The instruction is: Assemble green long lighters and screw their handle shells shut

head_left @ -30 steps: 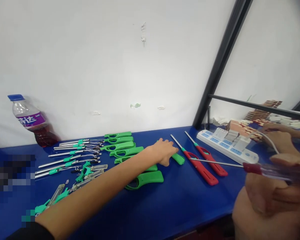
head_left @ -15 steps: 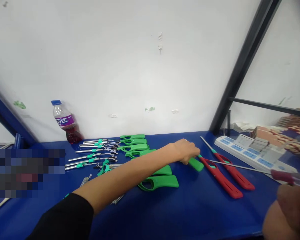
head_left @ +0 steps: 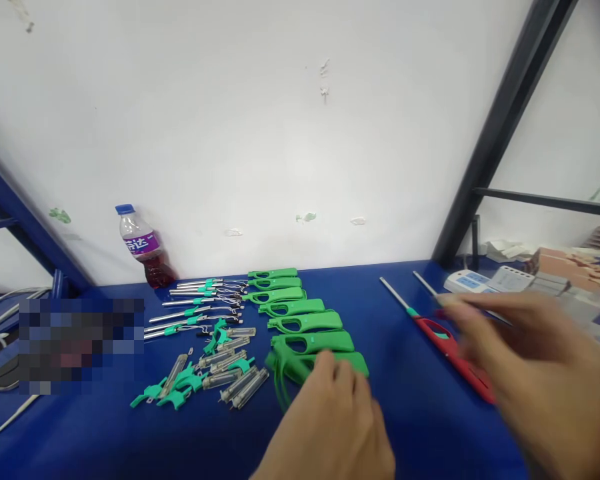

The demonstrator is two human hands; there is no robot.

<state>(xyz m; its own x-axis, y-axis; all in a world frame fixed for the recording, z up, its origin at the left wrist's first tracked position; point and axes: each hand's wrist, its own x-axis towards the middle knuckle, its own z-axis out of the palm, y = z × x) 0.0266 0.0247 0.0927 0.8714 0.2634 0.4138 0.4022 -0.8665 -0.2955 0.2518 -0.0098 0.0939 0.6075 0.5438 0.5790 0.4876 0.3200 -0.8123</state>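
My left hand (head_left: pixel 330 420) is closed around a green lighter handle shell (head_left: pixel 284 363), blurred by motion, above the front end of a column of green handle shells (head_left: pixel 305 323). My right hand (head_left: pixel 540 373) is raised at the right, smeared, with its fingers pinched on a screwdriver (head_left: pixel 497 318) whose thin shaft shows partly. Below it lies a red lighter (head_left: pixel 445 350) with a metal tube. A second lighter's tube (head_left: pixel 424 283) shows behind; its body is hidden by my right hand.
Metal lighter tubes with wires (head_left: pixel 185 313) lie left of the shells. In front of them are clear fuel tanks (head_left: pixel 223 379) and teal triggers (head_left: pixel 185 380). A drink bottle (head_left: pixel 145 247) leans on the wall. A white power strip (head_left: pixel 465 281) sits at the right beside a black post (head_left: pixel 485 153).
My left hand has drawn back from beside the red lighters to the front middle, bringing a green shell. My right hand has moved in leftward and up with the screwdriver.
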